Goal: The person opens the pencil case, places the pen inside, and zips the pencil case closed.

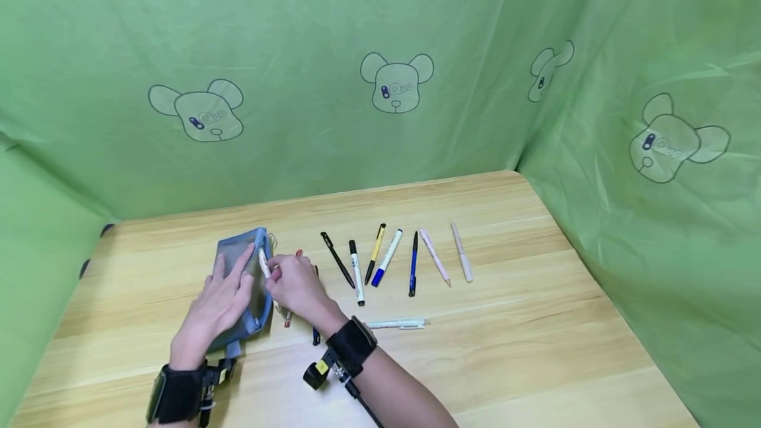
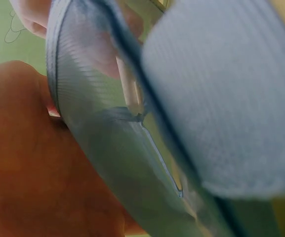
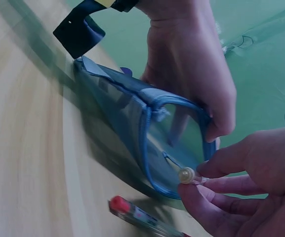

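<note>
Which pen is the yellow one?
The yellow-and-black pen, lying between the black-and-white marker and the blue-and-white marker; no other pen in sight has a yellow body.

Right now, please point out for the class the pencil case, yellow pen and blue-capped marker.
Pencil case [image 3: 121, 123]: right wrist view, blue side wall.
Yellow pen [image 1: 376, 247]: head view, yellow barrel.
Blue-capped marker [image 1: 389, 251]: head view, white barrel.

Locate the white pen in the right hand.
Left of centre in the head view, the white pen is pinched by the right hand at the mouth of the blue pouch.
</note>
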Demonstrator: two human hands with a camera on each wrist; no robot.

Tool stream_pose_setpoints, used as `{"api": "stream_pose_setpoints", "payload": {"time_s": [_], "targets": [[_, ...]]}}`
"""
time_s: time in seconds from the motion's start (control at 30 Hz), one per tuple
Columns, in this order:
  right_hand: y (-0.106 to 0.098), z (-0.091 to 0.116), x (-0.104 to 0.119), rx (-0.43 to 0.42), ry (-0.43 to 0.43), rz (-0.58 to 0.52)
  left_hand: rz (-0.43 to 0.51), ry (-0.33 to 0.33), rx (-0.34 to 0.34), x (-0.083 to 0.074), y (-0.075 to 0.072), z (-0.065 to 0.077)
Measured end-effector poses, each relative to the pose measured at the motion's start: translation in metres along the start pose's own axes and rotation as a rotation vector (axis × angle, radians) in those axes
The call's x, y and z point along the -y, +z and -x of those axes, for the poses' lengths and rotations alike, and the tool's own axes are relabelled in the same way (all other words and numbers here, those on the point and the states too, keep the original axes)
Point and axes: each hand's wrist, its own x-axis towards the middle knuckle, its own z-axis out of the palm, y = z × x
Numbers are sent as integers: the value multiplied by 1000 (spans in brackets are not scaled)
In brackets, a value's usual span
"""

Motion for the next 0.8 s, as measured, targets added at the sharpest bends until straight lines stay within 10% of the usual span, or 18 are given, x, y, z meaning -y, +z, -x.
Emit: {"api": "stream_pose_setpoints", "payload": {"time_s": [0.8], "targets": [[8, -5, 4, -6, 5, -117, 60, 50, 2, 3, -5, 2]]}}
